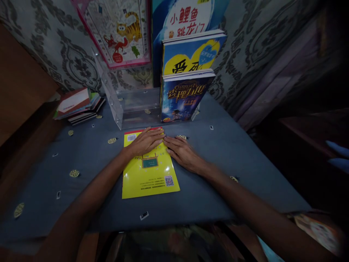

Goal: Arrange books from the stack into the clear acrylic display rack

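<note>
A yellow book with a red strip along its far edge lies on the cloth-covered table, a barcode and a QR code showing on its cover. Flat across its upper part rests my left hand, fingers stretched out to the right. My right hand is at the book's right edge, fingers extended and their tips close to those of the left. Both hands are open. Just behind the book stands a clear acrylic rack, with a dark blue book upright in its right side.
Behind the dark blue book stand a blue-and-yellow book and a taller blue book. A pink-edged picture book is at the rack's back left. Several books form a pile at the far left. Patterned wall covering lies behind.
</note>
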Demonstrator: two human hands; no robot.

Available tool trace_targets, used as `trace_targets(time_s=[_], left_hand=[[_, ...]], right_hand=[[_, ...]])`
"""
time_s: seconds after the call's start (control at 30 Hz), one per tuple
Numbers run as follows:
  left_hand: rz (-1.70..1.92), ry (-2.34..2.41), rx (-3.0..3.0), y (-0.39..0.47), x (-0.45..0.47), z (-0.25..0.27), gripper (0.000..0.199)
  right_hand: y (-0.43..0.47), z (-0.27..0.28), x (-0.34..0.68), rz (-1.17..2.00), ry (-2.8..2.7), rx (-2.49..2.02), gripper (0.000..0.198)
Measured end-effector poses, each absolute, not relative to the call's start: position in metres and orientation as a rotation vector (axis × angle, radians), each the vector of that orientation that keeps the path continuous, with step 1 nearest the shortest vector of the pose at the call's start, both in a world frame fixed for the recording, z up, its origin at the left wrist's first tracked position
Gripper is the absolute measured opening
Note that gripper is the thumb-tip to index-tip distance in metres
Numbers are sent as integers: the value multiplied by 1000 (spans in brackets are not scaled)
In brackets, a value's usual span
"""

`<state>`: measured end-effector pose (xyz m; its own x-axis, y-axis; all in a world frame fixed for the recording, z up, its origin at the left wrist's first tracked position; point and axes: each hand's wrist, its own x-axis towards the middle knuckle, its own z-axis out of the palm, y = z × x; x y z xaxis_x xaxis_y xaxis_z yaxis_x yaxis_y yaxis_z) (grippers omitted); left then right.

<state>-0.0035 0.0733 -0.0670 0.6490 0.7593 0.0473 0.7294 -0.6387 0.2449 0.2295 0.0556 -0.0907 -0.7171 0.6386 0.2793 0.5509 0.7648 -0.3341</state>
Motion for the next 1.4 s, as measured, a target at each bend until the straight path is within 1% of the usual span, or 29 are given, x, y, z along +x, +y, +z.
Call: trace_targets(time_s=[0.6,0.7,0.9,1.0,1.4], left_hand=[[168,1186,2712,70,-3,-66,50],[180,1194,2709,70,-3,-66,50],[226,1198,2717,71,-5,-70,47],[246,1192,2728,73,-6,-71,45],[248,1188,2784,93,-7,-67,45]], right_hand=[[27,-90,236,346,-2584,-924,44],[22,-90,237,351,-2605,-915,51],[4,-89,242,371,-2640,-834,72],[-1,-89,244,379,-2639,-795,79],[21,-86,239,352,-2696,-833,80]])
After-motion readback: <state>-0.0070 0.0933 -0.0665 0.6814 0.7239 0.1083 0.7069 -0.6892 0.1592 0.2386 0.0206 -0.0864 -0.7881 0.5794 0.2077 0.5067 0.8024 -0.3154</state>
